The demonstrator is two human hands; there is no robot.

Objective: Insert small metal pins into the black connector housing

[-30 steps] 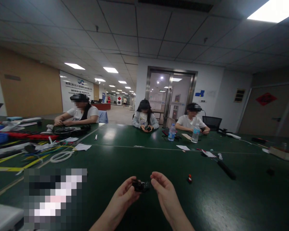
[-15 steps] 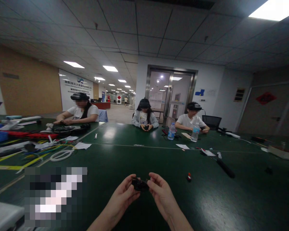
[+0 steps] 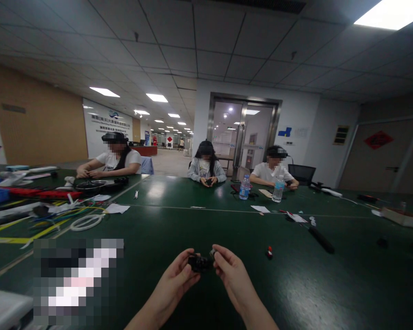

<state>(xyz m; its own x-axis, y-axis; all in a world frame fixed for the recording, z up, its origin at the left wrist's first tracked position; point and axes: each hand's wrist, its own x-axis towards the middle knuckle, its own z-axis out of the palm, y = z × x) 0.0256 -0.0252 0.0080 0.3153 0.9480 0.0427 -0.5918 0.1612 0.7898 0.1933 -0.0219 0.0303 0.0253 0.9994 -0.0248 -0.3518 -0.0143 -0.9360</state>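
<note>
My left hand [image 3: 179, 274] is closed around a small black device [image 3: 198, 262], holding it by its left side above the green table. What kind of device it is I cannot make out. Just to its right, my right hand [image 3: 230, 266] pinches a small greyish piece [image 3: 212, 252] between thumb and fingertips. That piece is at the right end of the black device; whether the two touch is unclear. A small red and black object [image 3: 269, 252] lies on the table to the right of my hands.
The green table [image 3: 158, 233] carries a black-handled tool [image 3: 321, 239] at right, two water bottles [image 3: 244, 187] farther back, and a coiled white tube [image 3: 87, 222] among wires at left. Several people sit across the table; one person's hands [image 3: 208, 182] hold a dark object.
My right hand has drawn slightly away from the black device, and a small greyish piece now shows in its fingertips. My left hand stays in place.
</note>
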